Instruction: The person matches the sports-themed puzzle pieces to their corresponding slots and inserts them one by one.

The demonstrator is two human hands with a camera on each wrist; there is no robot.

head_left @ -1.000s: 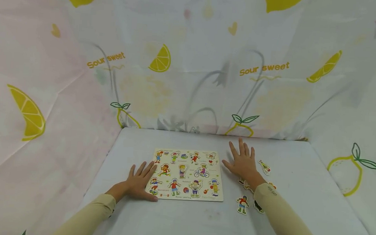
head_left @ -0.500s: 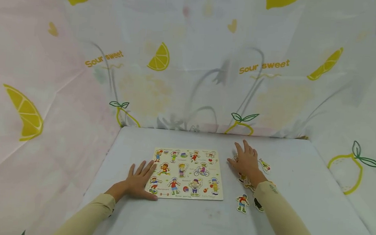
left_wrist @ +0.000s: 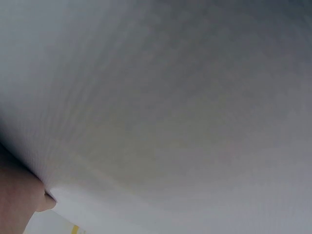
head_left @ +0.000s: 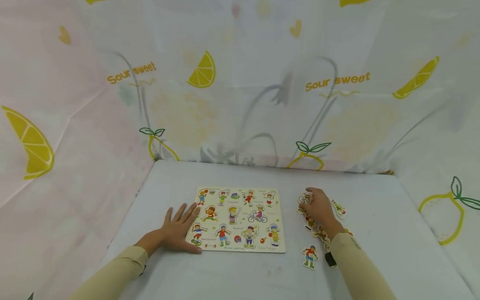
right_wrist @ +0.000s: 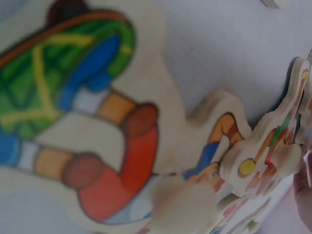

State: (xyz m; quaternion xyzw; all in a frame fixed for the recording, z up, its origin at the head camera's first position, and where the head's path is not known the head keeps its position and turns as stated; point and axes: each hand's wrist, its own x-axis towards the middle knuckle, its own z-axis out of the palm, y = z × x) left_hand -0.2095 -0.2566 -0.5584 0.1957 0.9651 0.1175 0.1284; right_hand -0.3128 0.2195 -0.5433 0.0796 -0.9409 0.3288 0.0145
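Note:
A wooden puzzle board [head_left: 280, 248] with cartoon sports figures lies flat on the white table. My left hand [head_left: 178, 229] rests flat and open on the board's near left corner. To the right of the board, my right hand [head_left: 318, 207] curls its fingers down onto a loose puzzle piece [head_left: 303, 199] and pinches it. More loose pieces lie around that hand [head_left: 310, 257] [head_left: 338, 209]. The right wrist view shows a big figure piece [right_wrist: 83, 122] lying flat and a smaller piece [right_wrist: 268, 156] tipped up by a fingertip [right_wrist: 304, 192]. The left wrist view shows only blurred white surface.
White table [head_left: 235, 284] bounded by lemon-print cloth walls [head_left: 243, 99] at the back and both sides. Both sleeved forearms reach in from the near edge, and a dark piece [head_left: 330, 259] sits beside the right sleeve.
My right hand went from flat with spread fingers to curled, and closed on a loose piece right of the board. The left hand has stayed put.

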